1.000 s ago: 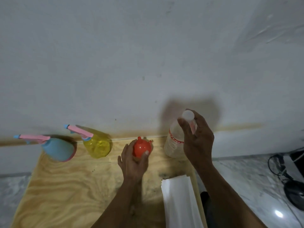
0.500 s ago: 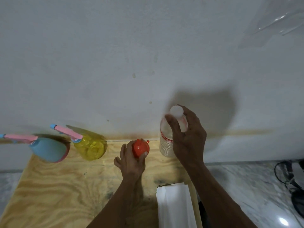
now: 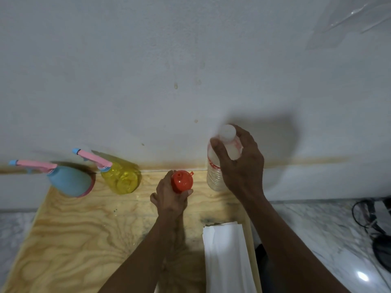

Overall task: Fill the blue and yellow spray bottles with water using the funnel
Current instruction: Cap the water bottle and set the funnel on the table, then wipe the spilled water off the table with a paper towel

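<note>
A blue spray bottle (image 3: 69, 182) and a yellow spray bottle (image 3: 122, 179), both with pink trigger heads, stand at the back left of a plywood board (image 3: 74, 240). My left hand (image 3: 169, 199) is closed around a red funnel (image 3: 182, 181), spout up, near the board's back edge. To its right my right hand (image 3: 239, 163) grips the upper part of a clear plastic water bottle (image 3: 214, 176) with a white cap and red label, standing upright against the wall.
A stack of white paper (image 3: 228, 259) lies on the board's right front. A white wall (image 3: 190, 70) rises right behind the board. Marble floor (image 3: 317, 229) lies to the right, with black cables (image 3: 372, 218) at the far right edge.
My right hand and the water bottle have shifted slightly left toward the funnel. My left hand stays on the funnel. The camera has tilted, shifting the scene in view.
</note>
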{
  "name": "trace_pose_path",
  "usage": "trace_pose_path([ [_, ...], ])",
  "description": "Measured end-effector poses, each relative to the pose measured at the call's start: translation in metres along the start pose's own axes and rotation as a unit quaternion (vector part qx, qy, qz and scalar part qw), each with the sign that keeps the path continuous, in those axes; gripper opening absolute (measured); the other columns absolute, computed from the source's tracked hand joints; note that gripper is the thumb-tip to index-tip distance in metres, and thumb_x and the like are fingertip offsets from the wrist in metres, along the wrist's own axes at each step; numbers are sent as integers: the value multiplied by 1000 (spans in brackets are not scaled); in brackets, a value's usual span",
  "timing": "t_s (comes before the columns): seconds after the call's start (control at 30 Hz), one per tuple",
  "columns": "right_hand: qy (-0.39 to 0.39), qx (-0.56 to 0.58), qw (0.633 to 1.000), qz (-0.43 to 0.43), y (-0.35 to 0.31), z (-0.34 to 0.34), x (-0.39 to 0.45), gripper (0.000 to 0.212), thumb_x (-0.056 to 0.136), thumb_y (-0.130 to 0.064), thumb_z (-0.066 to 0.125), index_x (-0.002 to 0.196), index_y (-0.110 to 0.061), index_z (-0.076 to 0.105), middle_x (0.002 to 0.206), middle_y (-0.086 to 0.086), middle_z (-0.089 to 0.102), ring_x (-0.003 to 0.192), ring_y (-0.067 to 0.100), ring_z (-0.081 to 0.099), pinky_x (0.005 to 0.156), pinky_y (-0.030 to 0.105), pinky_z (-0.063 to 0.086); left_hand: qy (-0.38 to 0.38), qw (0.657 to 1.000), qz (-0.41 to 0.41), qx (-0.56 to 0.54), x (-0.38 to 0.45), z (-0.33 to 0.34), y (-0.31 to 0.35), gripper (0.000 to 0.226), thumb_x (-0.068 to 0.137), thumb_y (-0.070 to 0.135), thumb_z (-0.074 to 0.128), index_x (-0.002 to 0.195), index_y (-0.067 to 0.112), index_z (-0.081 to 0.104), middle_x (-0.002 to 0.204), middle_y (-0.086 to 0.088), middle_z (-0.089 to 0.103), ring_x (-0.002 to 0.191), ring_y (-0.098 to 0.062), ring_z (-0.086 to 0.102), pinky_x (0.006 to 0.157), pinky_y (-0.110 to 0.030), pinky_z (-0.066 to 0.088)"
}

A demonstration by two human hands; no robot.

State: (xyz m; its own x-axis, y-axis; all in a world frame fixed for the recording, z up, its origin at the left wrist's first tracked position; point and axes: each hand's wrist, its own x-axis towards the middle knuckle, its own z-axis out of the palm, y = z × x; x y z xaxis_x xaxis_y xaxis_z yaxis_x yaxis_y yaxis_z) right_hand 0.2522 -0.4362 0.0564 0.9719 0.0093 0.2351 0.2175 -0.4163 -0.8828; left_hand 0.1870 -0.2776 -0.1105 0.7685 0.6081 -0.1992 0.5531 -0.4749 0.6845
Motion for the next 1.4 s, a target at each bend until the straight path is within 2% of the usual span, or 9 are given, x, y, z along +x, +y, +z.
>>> trace_pose_path([
  [0.1, -7, -7, 1000, 7, -1, -5, -4, 58, 84, -46, 74, 134, -22, 55, 133, -4, 61, 120, 14, 56, 99, 38, 49, 2, 1000, -9, 28, -10, -10, 0, 68, 62, 48, 85, 118, 43, 47, 104, 20, 60, 112, -18, 57, 89, -38, 19],
  [0.27, 9, -25, 999, 35, -3, -20, -20, 67, 84, -44, 75, 141, -20, 48, 141, 0, 55, 127, 15, 51, 104, 45, 47, -28, 998, -35, -32, -37, -37, -12, 86, 68, 57, 83, 140, 30, 44, 136, 0, 60, 129, -28, 51, 110, -46, 37],
  [0.37, 53, -17, 996, 69, -1, -31, -49, 58, 87, -40, 73, 137, -19, 51, 134, 0, 58, 121, 13, 55, 101, 43, 50, -27, 998, -9, -57, -73, -58, -19, 76, 77, 52, 77, 141, 24, 48, 136, -2, 59, 124, -25, 56, 100, -38, 49],
  [0.5, 39, -30, 994, 98, 16, -39, -118, 38, 90, -28, 70, 124, -17, 59, 113, -3, 64, 97, 10, 60, 83, 30, 53, 5, 991, 127, -49, -140, -82, -33, 41, 90, 29, 72, 127, 15, 61, 112, 13, 60, 98, 6, 53, 77, -17, 42],
  [0.67, -79, -104, 968, 216, 60, -26, -216, 30, 87, -31, 73, 113, -18, 66, 98, -6, 64, 94, 18, 62, 84, 35, 52, -63, 985, 149, 64, -191, -75, -107, 45, 95, 47, 55, 126, 17, 62, 120, -8, 66, 109, -28, 62, 88, -47, 55],
  [0.8, -154, -208, 924, 282, 81, -3, -247, 49, 88, -52, 66, 126, -23, 59, 119, -4, 58, 117, 20, 50, 97, 39, 44, -65, 963, 215, 152, -203, -70, -144, 49, 92, 47, 57, 125, 12, 66, 136, -11, 59, 126, -33, 56, 95, -47, 51],
  [0.9, -165, -259, 911, 274, 94, 7, -251, 39, 93, -44, 60, 126, -22, 59, 120, -1, 56, 116, 21, 49, 95, 37, 44, -94, 946, 240, 199, -197, -64, -168, 50, 90, 45, 60, 129, 13, 62, 145, -9, 49, 129, -34, 51, 89, -50, 51],
  [1.17, -85, -172, 938, 287, 110, 1, -257, 17, 95, -25, 63, 100, -13, 74, 99, 2, 70, 90, 13, 59, 79, 20, 37, -84, 945, 216, 228, -201, -60, -174, 61, 89, 59, 43, 132, 20, 62, 148, -11, 49, 138, -35, 44, 95, -55, 45],
  [1.4, -3, -84, 953, 291, 88, -19, -248, 9, 97, -25, 58, 93, -18, 62, 93, -5, 65, 80, 6, 58, 68, 16, 40, -94, 945, 204, 236, -202, -61, -173, 64, 88, 63, 40, 134, 22, 61, 150, -8, 47, 140, -33, 41, 98, -55, 42],
])
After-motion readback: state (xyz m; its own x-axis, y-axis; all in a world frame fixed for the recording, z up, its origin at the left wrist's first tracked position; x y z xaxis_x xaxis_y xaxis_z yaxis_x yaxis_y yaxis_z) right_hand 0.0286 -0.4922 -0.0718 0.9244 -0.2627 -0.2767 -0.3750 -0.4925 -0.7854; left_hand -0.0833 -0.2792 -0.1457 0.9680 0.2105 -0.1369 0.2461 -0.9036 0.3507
